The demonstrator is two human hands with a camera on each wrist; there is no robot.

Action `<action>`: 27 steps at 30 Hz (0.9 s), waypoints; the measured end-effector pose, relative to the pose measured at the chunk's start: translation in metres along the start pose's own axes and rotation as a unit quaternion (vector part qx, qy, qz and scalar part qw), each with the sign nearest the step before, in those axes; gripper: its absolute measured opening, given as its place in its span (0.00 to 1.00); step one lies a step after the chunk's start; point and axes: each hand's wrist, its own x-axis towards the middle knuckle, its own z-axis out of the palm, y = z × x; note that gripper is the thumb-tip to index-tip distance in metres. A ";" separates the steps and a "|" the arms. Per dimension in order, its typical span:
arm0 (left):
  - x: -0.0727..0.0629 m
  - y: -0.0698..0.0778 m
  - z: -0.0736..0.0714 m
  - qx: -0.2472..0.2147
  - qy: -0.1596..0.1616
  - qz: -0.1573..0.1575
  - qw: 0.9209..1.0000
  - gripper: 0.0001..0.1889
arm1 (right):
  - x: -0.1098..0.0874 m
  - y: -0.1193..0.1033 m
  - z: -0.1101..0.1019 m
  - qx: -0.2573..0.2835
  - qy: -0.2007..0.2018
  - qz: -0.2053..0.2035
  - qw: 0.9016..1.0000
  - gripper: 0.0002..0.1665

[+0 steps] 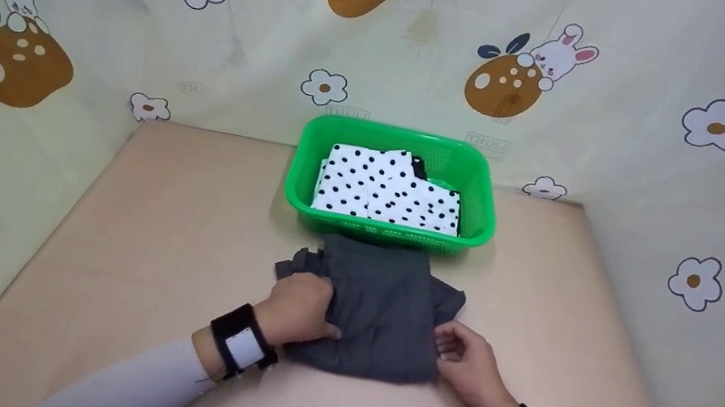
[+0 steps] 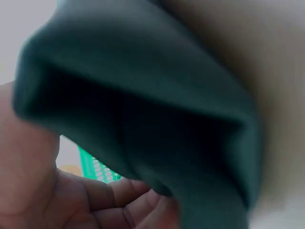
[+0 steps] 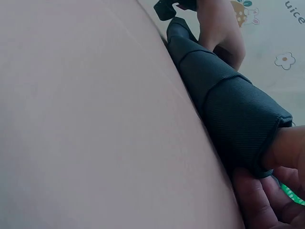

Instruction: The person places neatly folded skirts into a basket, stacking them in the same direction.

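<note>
A dark grey folded garment (image 1: 381,311) lies on the table in front of the green basket, with looser parts sticking out at both sides under its middle panel. What kind of garment it is, I cannot tell. My left hand (image 1: 299,308) grips its left side, thumb on top; in the left wrist view the fingers (image 2: 119,200) curl against the dark cloth (image 2: 143,90), which forms an open hollow. At the right edge, my right hand (image 1: 471,368) pinches the fabric. The right wrist view shows the thumb (image 3: 286,148) in the rolled edge of the garment (image 3: 238,109) and the fingers below.
Just behind the garment stands a green plastic basket (image 1: 487,218) holding folded white cloth with black dots (image 1: 373,187). The beige table (image 1: 181,216) extends to both sides. Patterned sheeting (image 1: 241,48) with rabbits and flowers encloses the back and sides.
</note>
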 end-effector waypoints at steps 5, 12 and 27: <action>0.009 0.008 0.003 -0.011 0.005 0.022 1.000 0.35 | -0.001 0.002 -0.014 0.005 0.013 0.016 1.000 0.21; 0.005 0.000 0.004 -0.042 0.023 0.014 0.999 0.31 | 0.004 0.001 -0.014 0.003 -0.001 0.026 1.000 0.23; -0.008 -0.018 -0.020 -0.106 0.009 0.043 0.993 0.18 | 0.003 -0.005 -0.017 0.009 -0.011 0.019 1.000 0.21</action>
